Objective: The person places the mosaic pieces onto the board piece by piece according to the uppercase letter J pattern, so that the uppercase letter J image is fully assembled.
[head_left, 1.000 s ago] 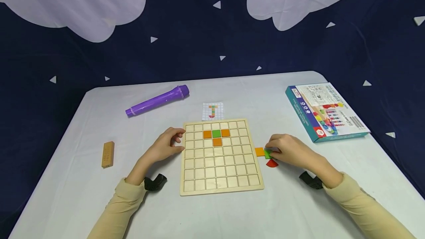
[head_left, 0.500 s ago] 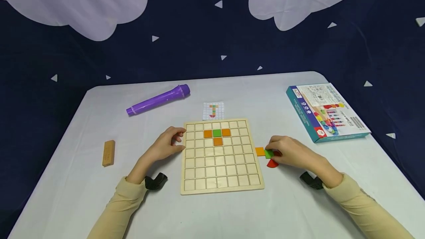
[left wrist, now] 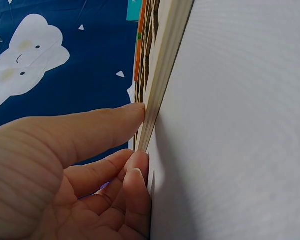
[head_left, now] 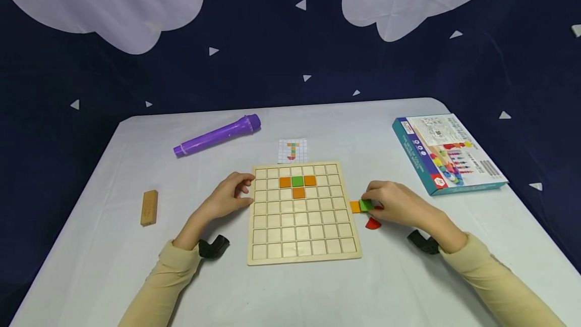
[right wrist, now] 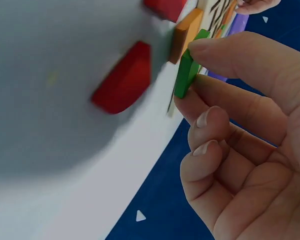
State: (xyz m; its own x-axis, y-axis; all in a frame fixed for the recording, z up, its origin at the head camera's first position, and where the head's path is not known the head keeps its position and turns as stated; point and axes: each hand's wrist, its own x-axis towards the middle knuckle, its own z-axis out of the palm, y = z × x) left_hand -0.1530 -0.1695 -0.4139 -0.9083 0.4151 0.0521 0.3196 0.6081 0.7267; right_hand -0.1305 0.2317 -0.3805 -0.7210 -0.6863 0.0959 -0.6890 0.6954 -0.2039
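My right hand (head_left: 399,205) pinches a green square tile (right wrist: 186,72) between thumb and fingertips, just over the table right of the wooden grid board (head_left: 288,236). Next to it lies an orange tile (head_left: 355,207). Two red pieces sit close by: a red wedge (head_left: 373,223) nearer the front, and a red piece (right wrist: 122,82) partly hidden under the hand in the head view. Thumb and fingertips of my left hand (head_left: 224,198) touch the board's left edge. Near the board's top, an orange, a green (head_left: 297,181) and an orange tile form a row, with an orange tile (head_left: 298,193) below the green.
A small pattern card (head_left: 292,151) with a coloured J-like figure lies behind the board. Further back left is a purple toy microphone (head_left: 218,135). A wooden block (head_left: 149,208) lies at the left, a flat teal-edged box (head_left: 449,155) at the back right.
The right hand has lifted the green tile slightly, away from the red wedge beside it. The left hand stays at the board's edge.
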